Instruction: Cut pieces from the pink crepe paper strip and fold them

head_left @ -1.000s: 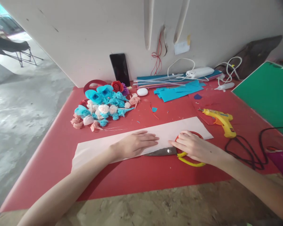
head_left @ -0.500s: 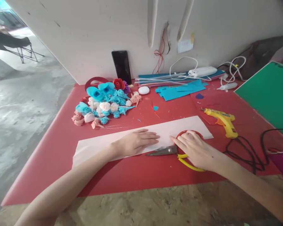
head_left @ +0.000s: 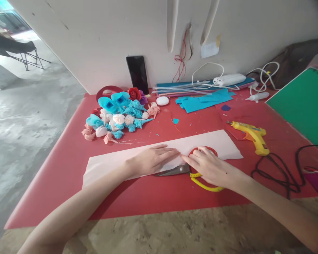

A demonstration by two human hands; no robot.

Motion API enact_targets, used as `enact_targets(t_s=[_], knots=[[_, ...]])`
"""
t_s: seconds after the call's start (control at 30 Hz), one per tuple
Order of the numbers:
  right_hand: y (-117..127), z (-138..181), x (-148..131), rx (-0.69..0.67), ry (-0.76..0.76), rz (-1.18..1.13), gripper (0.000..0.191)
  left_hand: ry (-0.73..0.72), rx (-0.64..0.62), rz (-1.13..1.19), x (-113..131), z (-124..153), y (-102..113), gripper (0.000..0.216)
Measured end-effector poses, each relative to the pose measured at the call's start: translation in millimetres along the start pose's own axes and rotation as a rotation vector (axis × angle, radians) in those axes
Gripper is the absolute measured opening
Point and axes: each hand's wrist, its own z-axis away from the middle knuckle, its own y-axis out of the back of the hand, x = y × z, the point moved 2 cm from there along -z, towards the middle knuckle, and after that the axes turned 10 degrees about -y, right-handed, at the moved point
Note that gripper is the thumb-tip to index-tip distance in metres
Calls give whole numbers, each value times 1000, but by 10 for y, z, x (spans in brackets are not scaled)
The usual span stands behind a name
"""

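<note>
A long strip of pale pink paper (head_left: 204, 143) lies slantwise across the red tabletop. My left hand (head_left: 155, 158) rests flat on its middle, fingers stretched out to the right. In my right hand (head_left: 209, 164) is a pair of scissors (head_left: 176, 170) with one red and one yellow handle, fingers through the handles. Its blades point left along the strip's near edge, below my left fingers. My right index finger reaches forward to the tips of my left fingers. Part of the blades is hidden by the paper and my left hand.
Paper flowers (head_left: 118, 119) are heaped at the back left beside a leaning phone (head_left: 137, 74). Blue paper (head_left: 205, 100) lies at the back. A yellow glue gun (head_left: 251, 135) with a black cord is on the right, near a green board (head_left: 302, 102).
My right hand and the scissors have slid left along the paper's near edge, closer to my left hand. My left hand stays in place on the paper.
</note>
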Motion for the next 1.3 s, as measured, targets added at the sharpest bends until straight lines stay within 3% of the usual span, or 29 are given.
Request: enact_targets(t_s=[0.23, 0.4, 0.53, 0.77, 1.03, 1.3], knots=[[31, 64, 48, 96, 115, -53, 46, 1, -12, 56, 16, -1, 24, 51], [23, 37, 36, 13, 92, -159, 56, 40, 47, 132, 11, -24, 56, 44], [-32, 28, 47, -31, 75, -200, 57, -10, 121, 262, 33, -10, 153, 41], [-40, 150, 217, -33, 92, -185, 60, -7, 30, 185, 116, 147, 246, 44], [-24, 314, 260, -33, 82, -109, 69, -10, -93, 32, 136, 253, 129, 43], [-56, 478, 217, -73, -55, -29, 71, -30, -98, 16, 116, 267, 113, 43]])
